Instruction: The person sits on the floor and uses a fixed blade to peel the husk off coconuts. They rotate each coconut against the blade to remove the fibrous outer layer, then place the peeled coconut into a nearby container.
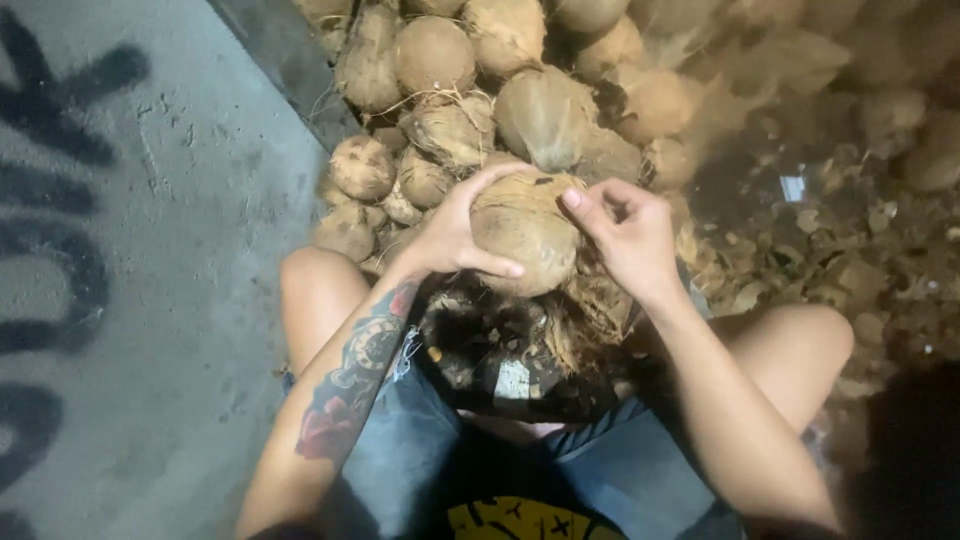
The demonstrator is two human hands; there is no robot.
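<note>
Both hands grip one husked coconut (525, 235) above the lap: left hand (450, 235) wraps its side, right hand (630, 235) fingers curl over its top. A coconut pile (470, 90) crowds behind; husk scraps (800, 250) are blurred; the dark object (505, 365) beneath is unclear.

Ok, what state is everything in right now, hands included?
Left hand: wrapped around the coconut's left side.
Right hand: fingers on the coconut's right side.
Held coconut: husked, lifted above the lap.
Coconut pile: husked, heaped ahead.
Husk scraps: scattered on the right.
</note>
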